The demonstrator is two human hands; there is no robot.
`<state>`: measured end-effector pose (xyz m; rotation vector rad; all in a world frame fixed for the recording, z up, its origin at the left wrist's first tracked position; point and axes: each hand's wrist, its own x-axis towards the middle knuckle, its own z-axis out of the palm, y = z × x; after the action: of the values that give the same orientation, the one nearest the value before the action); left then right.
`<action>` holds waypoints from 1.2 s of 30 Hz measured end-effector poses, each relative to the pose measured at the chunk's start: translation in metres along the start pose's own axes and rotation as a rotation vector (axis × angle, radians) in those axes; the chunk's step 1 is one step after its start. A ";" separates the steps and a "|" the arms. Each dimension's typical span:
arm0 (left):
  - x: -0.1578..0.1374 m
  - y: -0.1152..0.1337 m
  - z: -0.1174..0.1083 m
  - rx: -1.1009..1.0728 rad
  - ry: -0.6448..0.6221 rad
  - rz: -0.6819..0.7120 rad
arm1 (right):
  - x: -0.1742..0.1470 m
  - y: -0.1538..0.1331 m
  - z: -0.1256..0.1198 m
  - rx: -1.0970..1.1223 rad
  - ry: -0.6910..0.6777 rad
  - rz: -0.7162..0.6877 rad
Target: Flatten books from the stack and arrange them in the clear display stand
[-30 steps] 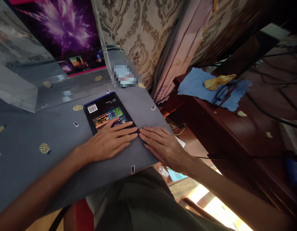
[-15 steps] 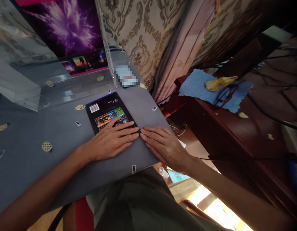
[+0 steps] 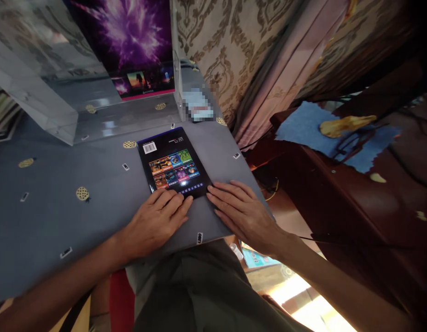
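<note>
A dark book (image 3: 172, 154) lies back cover up on the grey tablecloth, showing a barcode and rows of small coloured pictures. At its near edge is my left hand (image 3: 153, 223), palm down, with the fingers bent and their tips on or against the cover; its thumb is hidden. My right hand (image 3: 246, 214) rests on the cloth with fingers stretched out and close together. Its fingertips touch the book's near right corner. Neither hand is visibly wrapped round the book.
Behind the book stands a clear acrylic stand (image 3: 130, 117) with a purple-and-black picture (image 3: 137, 41). A pixelated phone-like object (image 3: 199, 106) lies beside it. To the right, a dark wooden surface (image 3: 303, 170) carries a blue cloth (image 3: 299, 127), a yellowish object (image 3: 346, 127) and cables.
My left hand has drawn back from over the pictures to the near edge, its fingers now bent. My right hand stays at the corner. The camera view has shifted.
</note>
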<state>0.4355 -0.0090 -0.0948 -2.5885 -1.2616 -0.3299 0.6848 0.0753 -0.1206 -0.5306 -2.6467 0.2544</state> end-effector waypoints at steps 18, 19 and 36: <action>-0.029 0.025 -0.003 0.002 0.028 -0.141 | 0.030 -0.032 0.019 0.079 -0.046 -0.206; -0.030 0.026 -0.003 -0.006 0.036 -0.146 | 0.031 -0.033 0.020 0.086 -0.044 -0.209; -0.042 -0.039 0.024 -0.066 0.004 -0.691 | 0.081 0.027 0.044 0.058 0.045 0.102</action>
<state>0.3816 -0.0096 -0.1260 -2.1071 -2.1424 -0.4974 0.6066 0.1284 -0.1372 -0.6457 -2.5644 0.3450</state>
